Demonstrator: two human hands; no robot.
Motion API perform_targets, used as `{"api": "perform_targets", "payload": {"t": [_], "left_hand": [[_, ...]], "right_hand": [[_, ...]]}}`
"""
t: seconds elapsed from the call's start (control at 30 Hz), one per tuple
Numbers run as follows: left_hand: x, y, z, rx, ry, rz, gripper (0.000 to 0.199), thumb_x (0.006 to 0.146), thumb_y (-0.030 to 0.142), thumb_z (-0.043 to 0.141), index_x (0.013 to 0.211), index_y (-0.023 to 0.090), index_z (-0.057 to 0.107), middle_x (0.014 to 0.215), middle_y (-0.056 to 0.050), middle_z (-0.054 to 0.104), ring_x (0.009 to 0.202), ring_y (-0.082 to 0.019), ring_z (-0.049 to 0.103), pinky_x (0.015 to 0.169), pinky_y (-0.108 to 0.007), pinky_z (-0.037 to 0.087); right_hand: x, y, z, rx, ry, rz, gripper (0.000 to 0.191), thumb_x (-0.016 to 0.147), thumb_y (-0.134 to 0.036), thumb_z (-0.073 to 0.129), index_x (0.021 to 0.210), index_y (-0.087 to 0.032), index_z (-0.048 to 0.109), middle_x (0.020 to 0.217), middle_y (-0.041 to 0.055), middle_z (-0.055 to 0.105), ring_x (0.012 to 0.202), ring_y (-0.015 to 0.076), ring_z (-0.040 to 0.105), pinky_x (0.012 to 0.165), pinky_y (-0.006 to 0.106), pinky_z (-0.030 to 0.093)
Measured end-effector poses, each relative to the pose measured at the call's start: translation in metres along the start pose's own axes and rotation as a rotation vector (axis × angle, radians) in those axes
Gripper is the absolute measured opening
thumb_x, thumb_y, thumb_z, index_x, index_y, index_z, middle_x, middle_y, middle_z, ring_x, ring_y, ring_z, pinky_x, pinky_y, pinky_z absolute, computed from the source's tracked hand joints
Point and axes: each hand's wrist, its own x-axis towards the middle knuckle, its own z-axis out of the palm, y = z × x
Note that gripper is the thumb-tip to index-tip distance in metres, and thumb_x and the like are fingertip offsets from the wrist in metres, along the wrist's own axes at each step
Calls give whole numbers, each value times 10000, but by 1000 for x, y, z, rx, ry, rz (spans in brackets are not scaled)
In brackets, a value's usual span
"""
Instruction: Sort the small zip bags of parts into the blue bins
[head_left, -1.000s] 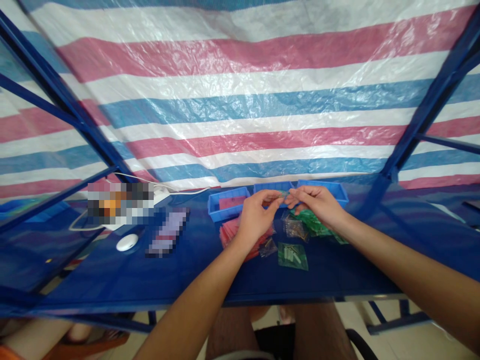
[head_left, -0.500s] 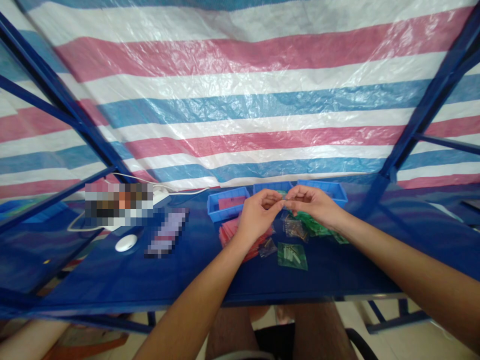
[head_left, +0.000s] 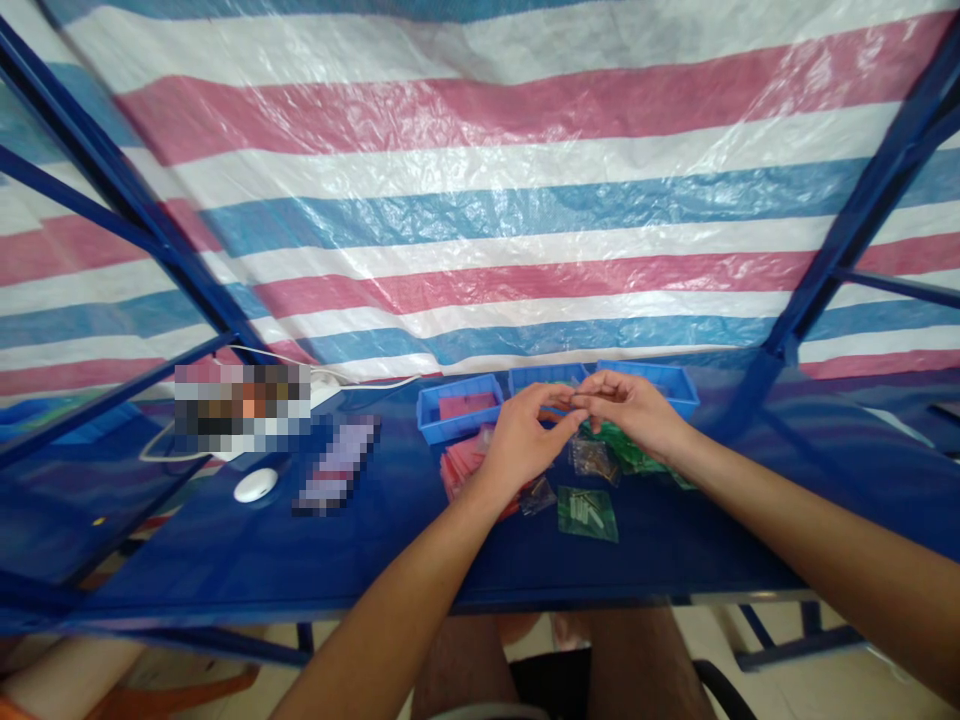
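Note:
My left hand (head_left: 534, 430) is over the pink bags, its thumb and fingers apart, the fingertips close to my right hand (head_left: 628, 408). The right fingers are pinched together on something too small to make out. Beneath my left wrist lies a pile of pink bags (head_left: 461, 462). Green bags (head_left: 637, 455) are heaped under my right hand. Between the piles rests a clear bag of small brown pieces (head_left: 595, 460), with a smaller clear bag (head_left: 538, 497) to its left. Nearer the table's front edge lies a green bag (head_left: 588, 514) holding pale strips.
Three blue bins stand along the back: left (head_left: 459, 408), middle (head_left: 546, 377), right (head_left: 664, 385). On the blue table (head_left: 337, 560) are a white oval case (head_left: 256, 486), a blurred-out flat object (head_left: 339, 465) and a white cable. Part of another person's arm (head_left: 75, 675) shows at lower left.
My left thumb and fingers have spread apart, and that hand has shifted slightly right. My right hand stays nearly in place with its fingers pinched.

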Motion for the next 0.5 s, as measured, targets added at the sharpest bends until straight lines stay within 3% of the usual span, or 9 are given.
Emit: {"api": "perform_targets", "payload": {"t": [0.13,0.23,0.33,0.5], "left_hand": [[1,-7,-1,13,53,-34,274,905,322,782,1150,206,738,1096,-89,797,967,-218,771,915,-371,637],[2,-8,-3,16,65,-66,229,918,316,762,1115,203,740,1060,-83,803,942,-217,768,913,-371,630],[2,-7,-4,-28,75,-90,194,936,340,740,1070,201,747,1034,-71,805,931,-207,763,910,-354,619],[5,-10,-4,-122,105,-136,224,908,385,767,996,181,742,952,-66,797,847,-188,750,811,-304,608]], "right_hand": [[-2,-5,-1,16,-50,19,303,849,-520,825,937,-231,801,1013,74,791,907,238,736,685,316,602],[-3,-8,1,31,-94,12,303,870,-527,808,969,-240,812,1056,82,798,978,264,739,731,348,629],[-3,-8,3,-5,-79,-36,301,876,-524,806,973,-239,806,954,68,794,895,236,728,703,338,618],[-1,-7,1,-148,50,-126,342,877,-571,787,935,-236,754,832,42,759,667,176,653,575,310,551]]}}
